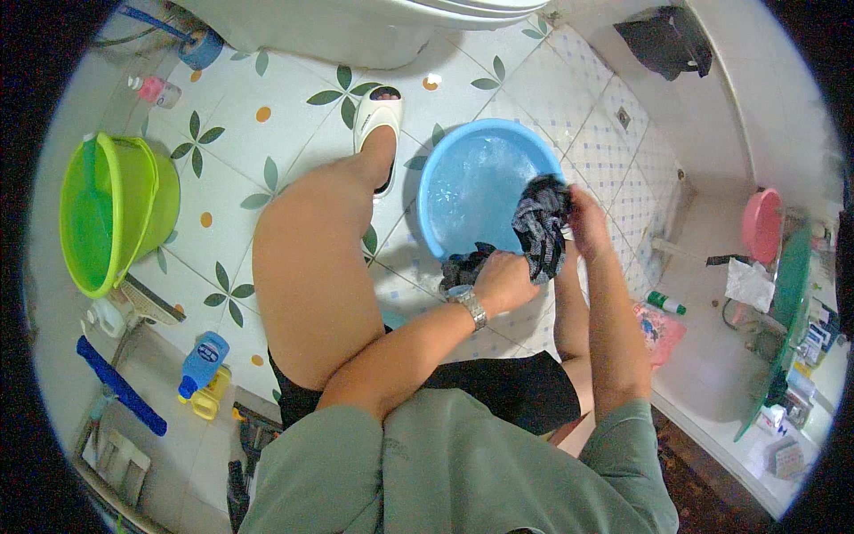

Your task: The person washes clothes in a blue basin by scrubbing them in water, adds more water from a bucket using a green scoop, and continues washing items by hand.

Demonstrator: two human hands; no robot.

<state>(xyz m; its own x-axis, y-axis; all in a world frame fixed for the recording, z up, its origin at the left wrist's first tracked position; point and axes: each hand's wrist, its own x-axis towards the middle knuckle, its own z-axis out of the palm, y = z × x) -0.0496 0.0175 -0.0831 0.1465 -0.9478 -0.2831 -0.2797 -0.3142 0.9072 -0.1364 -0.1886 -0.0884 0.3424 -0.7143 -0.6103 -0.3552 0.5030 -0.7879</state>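
Note:
A light blue plastic basin (pixel 430 200) with water in it stands on the tiled floor before me. A wet black-and-grey patterned cloth (pixel 542 223) is bunched over the basin's near right rim. My left hand (pixel 510 282), a metal-band watch on its wrist, is closed around the cloth at the near rim. A darker bunched part (pixel 467 265) sticks out on that hand's left side. My right hand (pixel 588 223) grips the upper bunch from the right, its fingertips partly hidden behind the fabric.
At left stands a lime-green bucket (pixel 150 207) with a green scoop inside. A blue bottle (pixel 205 357) and a yellow bottle (pixel 212 394) lie nearer me. Ahead is a white toilet base (pixel 320 33). To the right are a pink bag (pixel 659 334) and a glass shelf (pixel 790 300).

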